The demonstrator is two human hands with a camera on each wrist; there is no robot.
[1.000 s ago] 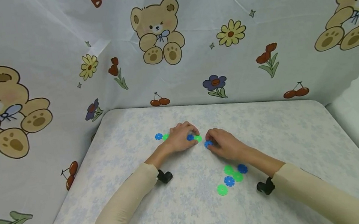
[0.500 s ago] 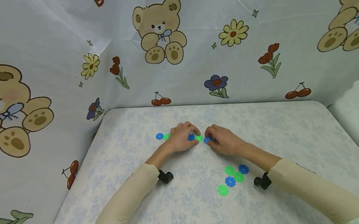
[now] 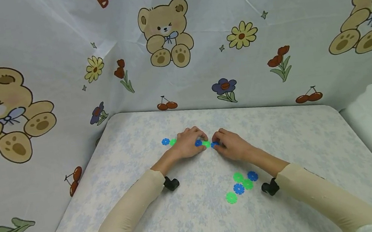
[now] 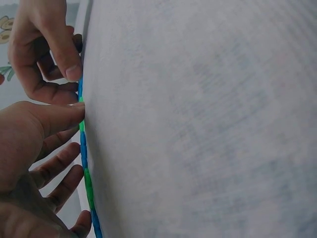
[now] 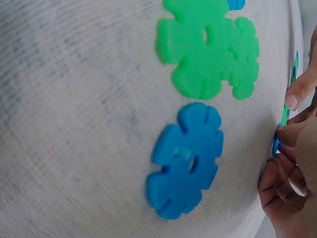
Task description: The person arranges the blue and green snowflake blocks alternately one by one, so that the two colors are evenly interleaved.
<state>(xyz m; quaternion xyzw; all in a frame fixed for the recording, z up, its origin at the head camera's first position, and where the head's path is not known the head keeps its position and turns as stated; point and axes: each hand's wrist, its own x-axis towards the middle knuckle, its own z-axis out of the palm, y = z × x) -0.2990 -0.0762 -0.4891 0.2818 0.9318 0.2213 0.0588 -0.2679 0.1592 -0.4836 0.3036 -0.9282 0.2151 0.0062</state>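
My left hand point(image 3: 188, 142) lies over a row of alternating blue and green notched plastic discs and pinches the green disc point(image 3: 206, 144) at the row's right end. My right hand point(image 3: 232, 145) pinches a blue disc point(image 3: 213, 145) between thumb and fingers. In the left wrist view this blue disc point(image 4: 80, 89) meets the green disc point(image 4: 82, 121) edge to edge; whether their slots interlock cannot be told. A blue disc point(image 3: 165, 141) forms the row's left end, beside another green disc point(image 3: 173, 142). The left hand covers part of the row.
Several loose discs lie nearer the person, among them a green disc point(image 3: 231, 198) and a blue disc point(image 5: 185, 161). The pale patterned tabletop point(image 3: 171, 219) ends at a bear-print curtain point(image 3: 201, 71). Each forearm wears a small black camera point(image 3: 171, 183).
My right hand has moved slightly up and left, bringing its blue disc against the green one. The left hand stays in place, and over the last half second almost nothing shifts.
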